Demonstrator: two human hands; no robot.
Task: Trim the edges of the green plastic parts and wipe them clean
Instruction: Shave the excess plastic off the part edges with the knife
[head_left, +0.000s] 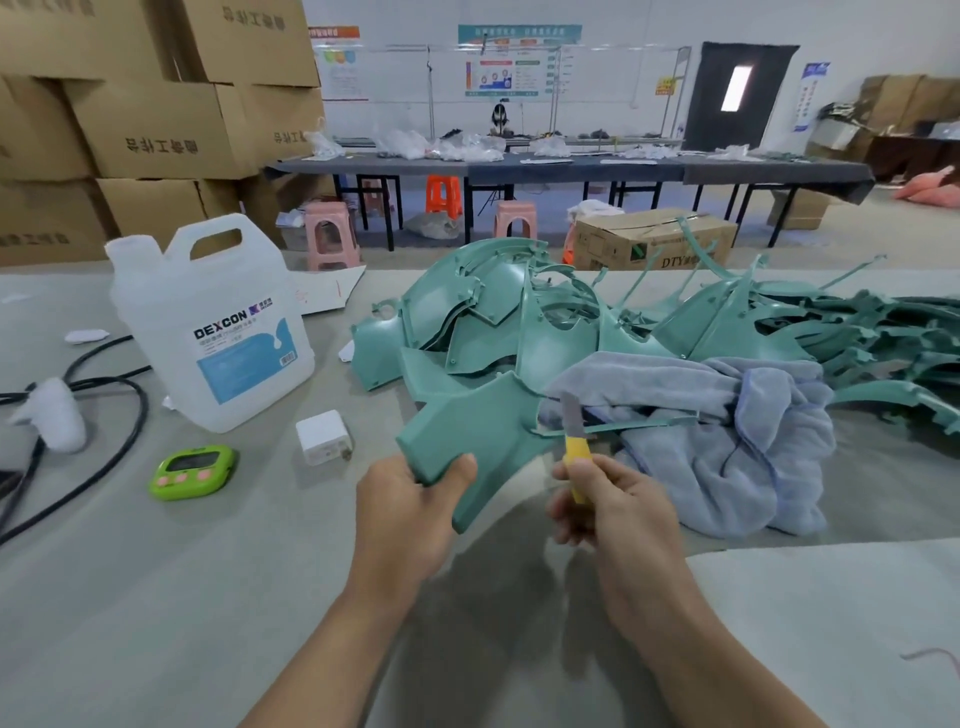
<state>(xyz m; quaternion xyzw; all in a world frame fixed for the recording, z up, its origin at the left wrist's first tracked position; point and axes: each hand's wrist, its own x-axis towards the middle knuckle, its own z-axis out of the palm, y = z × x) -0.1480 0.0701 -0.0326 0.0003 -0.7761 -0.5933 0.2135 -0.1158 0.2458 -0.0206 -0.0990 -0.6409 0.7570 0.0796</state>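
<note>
Nearest, a green part (467, 431) is gripped at its lower corner by the left hand (410, 514), thumb on top, and held above the table (156, 571). Just right of it, a knife (575, 441) is clasped by its yellow handle in the curled fingers of the right hand (602, 514), blade up and crossing a thin strip (639, 423) that trails from the part's edge. For a clean trim, the part is best kept steady and the blade drawn along the edge in light strokes, away from the left thumb, so the wall is not gouged. Behind, a blue cloth (727, 426) is heaped for wiping, touching the pile (519, 322) of green parts. A white jug (218, 332) stands further left
</note>
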